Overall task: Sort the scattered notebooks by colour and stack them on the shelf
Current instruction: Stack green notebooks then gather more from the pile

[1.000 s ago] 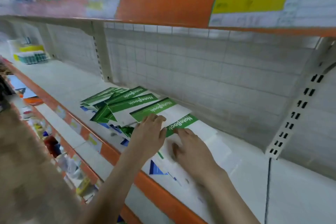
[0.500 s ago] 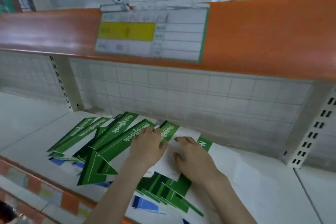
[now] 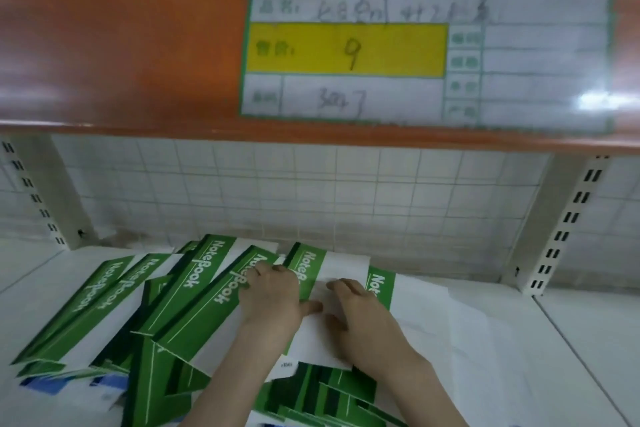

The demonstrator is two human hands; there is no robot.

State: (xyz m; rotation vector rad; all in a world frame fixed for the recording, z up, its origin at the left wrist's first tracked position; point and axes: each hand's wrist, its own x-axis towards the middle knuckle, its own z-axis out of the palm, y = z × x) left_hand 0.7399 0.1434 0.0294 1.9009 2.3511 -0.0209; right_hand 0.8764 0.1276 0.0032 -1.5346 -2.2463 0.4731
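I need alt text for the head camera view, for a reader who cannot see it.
Two bare hands, left hand and right hand, rest side by side on a fanned pile of green and white notebooks lying on a white shelf. Blue covers show beneath the pile's edge. Above, an orange shelf edge carries a price label with a yellow field.

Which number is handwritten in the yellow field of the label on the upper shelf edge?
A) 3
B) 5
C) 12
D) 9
D: the yellow field of the shelf label shows a single handwritten 9.
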